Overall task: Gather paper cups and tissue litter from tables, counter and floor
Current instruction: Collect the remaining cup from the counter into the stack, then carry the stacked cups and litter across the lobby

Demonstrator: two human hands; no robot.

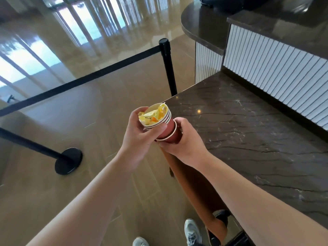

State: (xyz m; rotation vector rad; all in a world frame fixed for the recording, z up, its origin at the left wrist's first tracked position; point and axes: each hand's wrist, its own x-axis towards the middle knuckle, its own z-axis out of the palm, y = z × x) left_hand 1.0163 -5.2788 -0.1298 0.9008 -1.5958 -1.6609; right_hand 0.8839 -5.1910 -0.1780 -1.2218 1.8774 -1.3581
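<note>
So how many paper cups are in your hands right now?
5 by visible rims: 4 nested in the stack held by the left hand, one outer cup in the right hand. Others may be nested unseen.

Red paper cups [164, 127] nested, tilted; yellow wrapper [153, 116] inside top cup.

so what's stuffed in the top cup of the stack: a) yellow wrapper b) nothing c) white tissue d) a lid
a, a crumpled yellow wrapper sits in the mouth of the stacked cups, which the left hand and right hand both hold.
</note>
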